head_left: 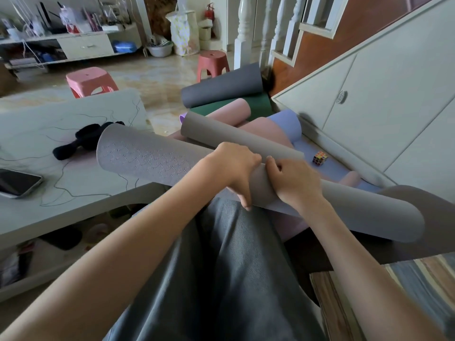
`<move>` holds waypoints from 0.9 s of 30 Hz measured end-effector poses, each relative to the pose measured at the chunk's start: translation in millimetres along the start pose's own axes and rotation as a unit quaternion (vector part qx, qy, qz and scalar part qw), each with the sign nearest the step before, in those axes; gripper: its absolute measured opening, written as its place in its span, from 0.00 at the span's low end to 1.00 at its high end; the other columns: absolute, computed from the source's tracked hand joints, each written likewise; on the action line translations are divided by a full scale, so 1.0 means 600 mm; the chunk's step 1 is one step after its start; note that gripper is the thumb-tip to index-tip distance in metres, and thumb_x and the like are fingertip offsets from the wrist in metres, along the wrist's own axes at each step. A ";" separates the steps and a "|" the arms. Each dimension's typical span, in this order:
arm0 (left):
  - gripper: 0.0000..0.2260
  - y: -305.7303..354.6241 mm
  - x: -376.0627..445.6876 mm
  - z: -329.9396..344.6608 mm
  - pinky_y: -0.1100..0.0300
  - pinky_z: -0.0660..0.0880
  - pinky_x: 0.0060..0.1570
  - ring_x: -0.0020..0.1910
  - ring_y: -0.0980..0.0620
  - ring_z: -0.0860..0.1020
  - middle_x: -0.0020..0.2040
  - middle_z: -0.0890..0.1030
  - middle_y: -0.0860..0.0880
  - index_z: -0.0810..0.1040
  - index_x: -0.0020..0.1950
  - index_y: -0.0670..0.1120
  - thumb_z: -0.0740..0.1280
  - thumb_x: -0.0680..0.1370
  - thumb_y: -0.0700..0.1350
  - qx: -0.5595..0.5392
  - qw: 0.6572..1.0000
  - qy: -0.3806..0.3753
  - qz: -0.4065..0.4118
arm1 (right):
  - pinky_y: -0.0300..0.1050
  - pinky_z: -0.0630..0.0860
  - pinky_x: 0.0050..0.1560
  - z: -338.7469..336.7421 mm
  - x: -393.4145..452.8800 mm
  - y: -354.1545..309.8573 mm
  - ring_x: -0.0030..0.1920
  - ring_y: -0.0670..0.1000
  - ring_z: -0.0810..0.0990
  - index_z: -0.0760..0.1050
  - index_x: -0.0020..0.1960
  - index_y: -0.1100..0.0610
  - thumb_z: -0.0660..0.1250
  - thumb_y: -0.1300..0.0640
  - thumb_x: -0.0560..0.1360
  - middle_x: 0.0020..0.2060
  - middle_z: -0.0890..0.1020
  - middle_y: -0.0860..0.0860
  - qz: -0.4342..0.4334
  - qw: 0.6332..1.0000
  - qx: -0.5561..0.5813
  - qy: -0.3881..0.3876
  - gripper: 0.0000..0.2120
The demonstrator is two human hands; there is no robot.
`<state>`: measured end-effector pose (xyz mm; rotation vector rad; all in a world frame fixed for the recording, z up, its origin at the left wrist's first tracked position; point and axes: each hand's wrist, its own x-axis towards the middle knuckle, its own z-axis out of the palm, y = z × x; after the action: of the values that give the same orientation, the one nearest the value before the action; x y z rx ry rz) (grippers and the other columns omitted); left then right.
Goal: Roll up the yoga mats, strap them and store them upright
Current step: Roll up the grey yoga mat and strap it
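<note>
A grey yoga mat (152, 156), partly rolled, lies across my lap, its left end over the low table's edge. My left hand (234, 168) grips the roll from above, fingers wrapped down its near side. My right hand (293, 180) pinches the mat's loose edge right beside it. The mat's free flap (231, 135) curls up behind my hands. Further mats lie loosely curled on the floor beyond: a dark grey mat (221, 87), a green mat (256, 104), a pink mat (234, 112) and a lilac mat (285, 124). Black straps (81, 141) sit bunched on the table.
A low white table (49, 200) stands at the left with a phone (17, 183) on it. A puzzle cube (320, 158) lies on the lilac mat. White cabinets (369, 99) under the stairs close off the right. Two pink stools (89, 81) stand on the floor behind.
</note>
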<state>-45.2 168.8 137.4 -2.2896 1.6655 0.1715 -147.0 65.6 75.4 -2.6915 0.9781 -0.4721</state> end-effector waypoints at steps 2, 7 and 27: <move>0.32 -0.005 0.003 -0.008 0.57 0.69 0.40 0.41 0.53 0.71 0.40 0.72 0.56 0.68 0.54 0.54 0.74 0.59 0.68 0.000 1.000 -0.008 0.006 | 0.47 0.66 0.41 -0.008 0.004 -0.004 0.44 0.59 0.77 0.74 0.35 0.56 0.50 0.42 0.80 0.34 0.75 0.53 0.025 0.999 0.017 -0.024 0.25; 0.33 0.000 -0.008 -0.029 0.56 0.70 0.41 0.48 0.52 0.75 0.42 0.73 0.58 0.70 0.58 0.56 0.75 0.59 0.68 -0.002 0.999 -0.039 0.024 | 0.47 0.65 0.44 -0.031 -0.013 -0.016 0.50 0.60 0.78 0.80 0.47 0.59 0.50 0.43 0.79 0.45 0.80 0.57 0.061 0.998 0.009 -0.010 0.26; 0.44 0.044 -0.154 -0.015 0.49 0.67 0.67 0.66 0.49 0.70 0.65 0.72 0.56 0.69 0.68 0.61 0.74 0.54 0.71 -0.072 0.969 -0.236 -0.013 | 0.55 0.63 0.71 -0.085 -0.167 -0.078 0.70 0.58 0.68 0.67 0.72 0.57 0.47 0.45 0.83 0.70 0.70 0.57 0.093 0.944 0.064 -0.311 0.25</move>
<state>-100.3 242.3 166.1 -2.1414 1.4109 0.7875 -211.6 160.4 116.2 -2.3485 0.9433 0.3292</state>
